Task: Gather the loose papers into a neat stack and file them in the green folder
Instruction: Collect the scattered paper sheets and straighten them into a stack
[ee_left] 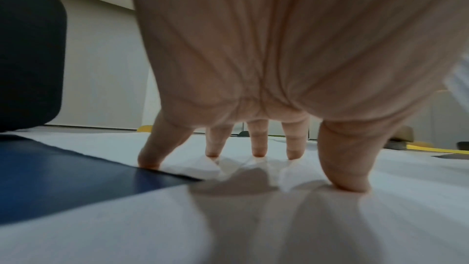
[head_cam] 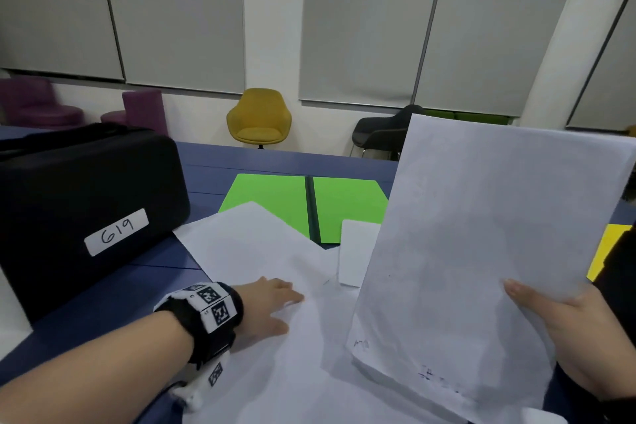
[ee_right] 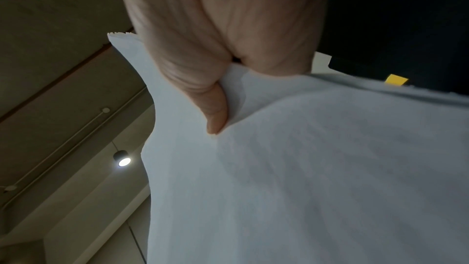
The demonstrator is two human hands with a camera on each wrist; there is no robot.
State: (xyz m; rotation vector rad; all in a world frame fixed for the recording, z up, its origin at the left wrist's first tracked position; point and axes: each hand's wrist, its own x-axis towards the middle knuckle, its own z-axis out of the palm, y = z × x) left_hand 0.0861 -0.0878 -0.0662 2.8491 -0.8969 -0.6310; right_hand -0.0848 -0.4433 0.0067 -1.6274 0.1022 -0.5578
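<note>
Lying open, green folder holds nothing; right hand pinches paper stack, left hand fingers spread

head view looks down over table; wrist views sit close at fingers.

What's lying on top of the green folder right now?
On the open green folder, one loose sheet's corner overlaps the left flap, and a smaller white sheet covers its near right edge. The stack held by the right hand hides the folder's right side.
</note>
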